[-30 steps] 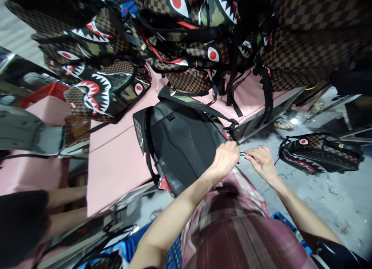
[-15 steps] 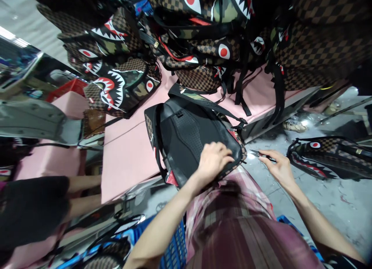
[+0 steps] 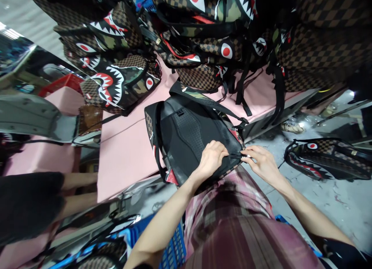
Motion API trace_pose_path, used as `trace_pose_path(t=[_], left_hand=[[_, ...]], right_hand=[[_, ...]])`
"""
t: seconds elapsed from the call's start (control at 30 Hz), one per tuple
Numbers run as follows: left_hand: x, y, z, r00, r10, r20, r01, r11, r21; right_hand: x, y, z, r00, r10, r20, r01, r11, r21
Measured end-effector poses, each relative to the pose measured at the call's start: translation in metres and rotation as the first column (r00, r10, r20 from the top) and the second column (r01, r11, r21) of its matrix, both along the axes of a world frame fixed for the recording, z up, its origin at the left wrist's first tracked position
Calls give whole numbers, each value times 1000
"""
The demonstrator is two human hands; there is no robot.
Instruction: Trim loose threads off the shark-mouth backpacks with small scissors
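Observation:
A black backpack [image 3: 188,133] lies back panel up, partly on the pink table and reaching to my lap, with its straps at the sides. My left hand [image 3: 213,158] rests on the lower part of the back panel. Its fingers are drawn together in a pinch; whatever lies between them is too small to make out. At the bag's lower right corner, my right hand [image 3: 261,162] is closed around a pair of small thread snips [image 3: 243,156]. The dark blades point left over the bag's edge, close to my left fingertips.
Checkered shark-face backpacks [image 3: 116,79] are piled along the far side of the pink table [image 3: 124,153]. Another backpack [image 3: 328,158] lies to the right, above the littered floor. Blue plastic crates [image 3: 176,245] stand below my lap. A person's arms [image 3: 80,187] show at the left.
My right hand has brought the snips left from beside the bag to its corner. My left fingers have drawn closer together, and the hand stays on the back panel.

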State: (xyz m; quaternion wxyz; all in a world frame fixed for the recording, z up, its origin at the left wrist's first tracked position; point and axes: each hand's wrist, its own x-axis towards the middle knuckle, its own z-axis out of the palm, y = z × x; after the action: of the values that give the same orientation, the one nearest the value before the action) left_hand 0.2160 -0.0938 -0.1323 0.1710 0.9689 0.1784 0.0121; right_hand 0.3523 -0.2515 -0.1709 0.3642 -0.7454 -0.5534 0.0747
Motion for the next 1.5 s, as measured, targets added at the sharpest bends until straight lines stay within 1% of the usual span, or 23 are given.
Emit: trace_pose_path(t=[0.07,0.23,0.33,0.43,0.5,0.53,0.63,0.7,0.8,0.93,1.03,1.13,1.2,1.27,1.3,1.33,1.37,1.4,1.43,1.47,1.5], left_hand=[[-1,4,-3,1000,27,10,-27,999,-45],[0,7,-5,1000,23,6,-22,998,-56],[1,9,-4,1000,12,-7,-12,999,-47],[0,12,-2,1000,-13,-7,12,997,-74],[1,14,2,998,-56,-19,55,996,-77],[1,14,4,995,-89,-36,86,995,-58],[5,12,12,975,-188,-118,194,980,40],[9,9,15,959,-229,-169,247,965,92],[13,5,16,943,-245,-226,281,949,144],[16,0,14,944,-212,-253,266,942,203],[19,-3,14,934,-232,-273,293,933,208],[23,-3,13,903,-310,-298,374,909,187],[24,-1,13,886,-361,-290,421,889,180],[20,0,13,892,-368,-262,418,893,167],[15,1,14,907,-347,-240,386,911,143],[9,2,17,926,-315,-210,339,936,92],[2,3,20,940,-291,-176,295,955,-1],[-6,5,24,946,-289,-147,269,953,-141],[-14,6,28,942,-308,-130,256,914,-315],[-22,8,32,930,-346,-124,246,836,-491],[-30,9,34,913,-387,-127,226,741,-632]], right_hand=[[-1,6,2,999,24,34,-23,999,-28],[0,15,4,986,73,152,-60,994,-87],[3,14,4,984,102,148,-88,991,-97],[4,13,5,985,109,133,-95,990,-105],[4,13,5,983,117,142,-100,987,-123],[4,13,6,982,121,147,-102,986,-131],[5,15,7,978,133,164,-109,983,-146],[5,15,7,974,145,173,-119,981,-154],[5,15,7,968,159,192,-127,977,-171],[6,16,9,962,162,219,-117,972,-206],[6,18,12,954,178,240,-125,967,-220],[3,20,14,948,200,246,-147,965,-219],[2,19,13,949,204,242,-152,964,-217],[2,16,10,963,182,200,-141,969,-205],[4,14,8,974,161,156,-130,972,-193],[6,11,6,986,137,99,-118,977,-179],[8,9,4,993,112,33,-105,981,-164],[11,6,3,995,91,-28,-94,984,-151],[13,4,2,995,77,-70,-87,986,-141],[14,3,1,994,72,-85,-83,988,-132],[15,3,1,994,75,-76,-85,988,-126]])
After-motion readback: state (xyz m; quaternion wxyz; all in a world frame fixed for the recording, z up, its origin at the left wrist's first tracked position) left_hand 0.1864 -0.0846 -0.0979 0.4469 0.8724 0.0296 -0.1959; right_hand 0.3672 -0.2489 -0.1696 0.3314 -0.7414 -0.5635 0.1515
